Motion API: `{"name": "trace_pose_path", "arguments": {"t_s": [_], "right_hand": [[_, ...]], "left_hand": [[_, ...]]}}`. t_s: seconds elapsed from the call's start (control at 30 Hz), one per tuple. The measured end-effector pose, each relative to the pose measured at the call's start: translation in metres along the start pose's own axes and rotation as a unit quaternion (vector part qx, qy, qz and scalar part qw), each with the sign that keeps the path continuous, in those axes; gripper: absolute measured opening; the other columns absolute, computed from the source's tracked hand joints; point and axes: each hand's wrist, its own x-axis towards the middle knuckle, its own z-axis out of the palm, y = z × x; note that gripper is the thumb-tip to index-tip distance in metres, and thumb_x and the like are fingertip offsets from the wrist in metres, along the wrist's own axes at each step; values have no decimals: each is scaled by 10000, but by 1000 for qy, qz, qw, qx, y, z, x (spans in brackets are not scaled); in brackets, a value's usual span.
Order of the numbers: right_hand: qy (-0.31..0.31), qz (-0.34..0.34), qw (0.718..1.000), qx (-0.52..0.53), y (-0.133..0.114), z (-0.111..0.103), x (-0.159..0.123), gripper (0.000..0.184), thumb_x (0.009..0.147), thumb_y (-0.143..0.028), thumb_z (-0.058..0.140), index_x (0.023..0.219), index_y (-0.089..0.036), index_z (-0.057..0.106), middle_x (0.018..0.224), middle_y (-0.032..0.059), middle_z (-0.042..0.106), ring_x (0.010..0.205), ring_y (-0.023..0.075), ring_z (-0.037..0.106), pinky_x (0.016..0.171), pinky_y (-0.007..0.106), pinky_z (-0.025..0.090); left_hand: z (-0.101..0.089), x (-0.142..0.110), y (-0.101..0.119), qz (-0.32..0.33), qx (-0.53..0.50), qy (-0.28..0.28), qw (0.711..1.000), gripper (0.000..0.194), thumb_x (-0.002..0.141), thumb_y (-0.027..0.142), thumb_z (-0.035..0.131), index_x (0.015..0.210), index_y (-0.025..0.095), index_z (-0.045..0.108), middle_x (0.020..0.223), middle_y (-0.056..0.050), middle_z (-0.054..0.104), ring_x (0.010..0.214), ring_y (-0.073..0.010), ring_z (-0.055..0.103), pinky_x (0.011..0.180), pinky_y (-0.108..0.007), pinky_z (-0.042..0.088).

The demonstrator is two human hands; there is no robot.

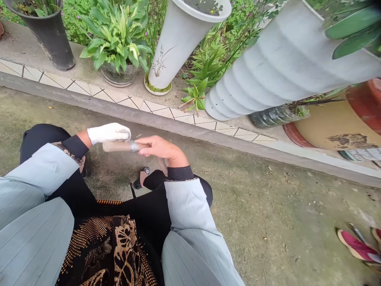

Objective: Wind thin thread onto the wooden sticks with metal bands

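My left hand (110, 132) wears a white knit glove. Its fingers curl together just above a blurred tool, and whether they hold anything is hidden. Bare, my right hand (160, 147) is closed on that wooden-handled tool (119, 146), near a silvery band on it. The pale handle points left, passing below the gloved fingers; I cannot tell whether they touch it. A pale curved piece (162, 165) shows below my right hand, too blurred to name. Both hands are in front of my knees, above the concrete ground.
A low tiled ledge (131, 101) runs across ahead. On it stand a black pot (55, 41), a leafy potted plant (119, 39), a tall white pot (175, 43), a ribbed grey pot (262, 75) and a tan pot (324, 123). Red shoes (355, 243) are at the right.
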Motion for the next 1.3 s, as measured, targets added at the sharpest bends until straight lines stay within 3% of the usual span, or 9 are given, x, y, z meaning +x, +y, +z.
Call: {"name": "trace_pose_path", "arguments": {"t_s": [0.13, 0.23, 0.4, 0.6, 0.73, 0.83, 0.93, 1.17, 1.3], "right_hand": [[280, -69, 951, 112, 9, -9, 4, 420, 802, -535, 617, 1025, -180, 638, 742, -9, 555, 574, 90, 439, 584, 246, 395], [373, 25, 927, -7, 23, -14, 10, 380, 845, -512, 561, 1031, -190, 641, 751, 10, 571, 604, 118, 475, 600, 256, 392], [231, 188, 899, -322, 32, -6, 15, 219, 827, -325, 607, 986, -206, 700, 829, 56, 660, 731, 169, 527, 636, 272, 328], [-116, 103, 976, -150, 12, 5, 10, 235, 801, -302, 626, 988, -190, 714, 724, -25, 603, 607, 93, 470, 581, 226, 345], [35, -22, 998, 46, -1, -1, -1, 372, 765, -425, 686, 1032, -166, 679, 733, -22, 580, 589, 82, 461, 568, 225, 389], [245, -82, 957, 135, 0, -7, -3, 413, 772, -547, 671, 948, -174, 640, 716, -13, 550, 570, 82, 448, 545, 230, 402], [348, -64, 924, 146, 9, -11, 5, 432, 770, -590, 657, 930, -191, 620, 724, -7, 554, 566, 85, 461, 529, 228, 411], [421, 125, 884, -163, 30, -15, 14, 294, 846, -395, 602, 1053, -201, 676, 804, 30, 642, 695, 157, 542, 634, 272, 410], [306, 193, 877, -315, 25, -10, 12, 235, 863, -328, 585, 1018, -194, 700, 857, 67, 677, 762, 183, 548, 659, 279, 351]], "left_hand": [[12, 3, -3, -2, -42, -4, 999, 369, 898, 459, 490, 887, 125, 647, 830, -55, 633, 613, -95, 476, 571, -202, 382], [16, 3, -2, -10, 35, -59, 998, 367, 908, 452, 479, 859, 142, 670, 796, -30, 636, 601, -92, 465, 573, -197, 366], [11, 0, 1, 20, 102, -127, 987, 291, 891, 364, 482, 810, 172, 685, 802, -22, 673, 688, -118, 542, 647, -191, 400], [-1, -3, 1, -15, 57, -80, 995, 282, 842, 403, 554, 755, 154, 655, 701, -20, 632, 593, -115, 500, 574, -213, 395], [-3, 0, -1, -15, -22, -9, 1000, 337, 854, 453, 548, 822, 130, 643, 728, -37, 629, 609, -109, 506, 589, -217, 417], [3, 3, -2, -12, -68, 30, 997, 360, 889, 453, 508, 835, 120, 635, 708, -39, 608, 548, -87, 450, 542, -210, 386], [11, 3, 1, -20, -50, -12, 998, 348, 890, 437, 520, 842, 118, 651, 707, -39, 610, 541, -83, 449, 539, -205, 376], [12, -1, 12, -13, 27, -68, 997, 281, 848, 392, 565, 869, 155, 712, 652, -9, 611, 528, -90, 469, 540, -204, 370], [2, -3, 13, 2, 84, -52, 995, 247, 835, 349, 559, 857, 163, 718, 670, 0, 628, 552, -95, 493, 554, -203, 370]]}}
